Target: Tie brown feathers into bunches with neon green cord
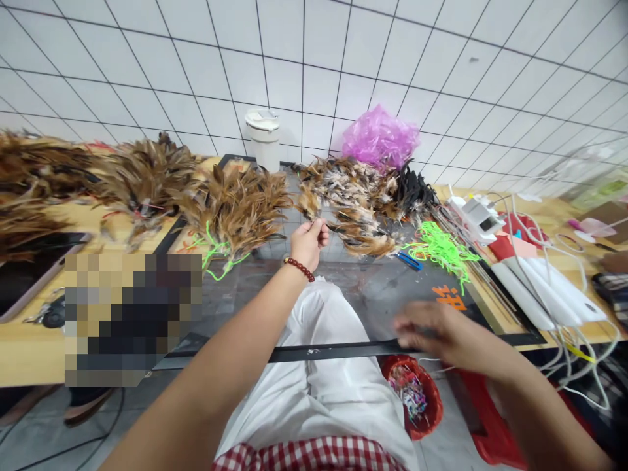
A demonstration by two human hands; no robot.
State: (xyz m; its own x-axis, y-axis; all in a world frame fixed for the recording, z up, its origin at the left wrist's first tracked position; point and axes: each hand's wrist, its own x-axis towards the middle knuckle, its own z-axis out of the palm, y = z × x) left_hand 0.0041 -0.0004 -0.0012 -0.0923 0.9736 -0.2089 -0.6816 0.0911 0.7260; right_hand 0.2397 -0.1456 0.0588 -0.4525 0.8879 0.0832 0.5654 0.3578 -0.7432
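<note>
My left hand (308,243), with a beaded bracelet on its wrist, is pinched over the dark glass tabletop (265,275). Between its fingertips is a small bunch of brown feathers (309,201), pointing away from me. Just left of it lies a large pile of brown feathers (240,206) with green strings at its near end. Pale and brown loose feathers (360,232) lie on the right. Smeared by motion, my right hand (432,330) hovers near the front edge of the table; whether its fingers hold anything cannot be made out.
At the back stand a white lidded bucket (265,140) and a pink plastic bag (380,137). Black feathers (415,193), green strings (444,252) and a blue tool (409,260) lie to the right, before white cables and a power strip. A red basket (417,399) sits below the edge.
</note>
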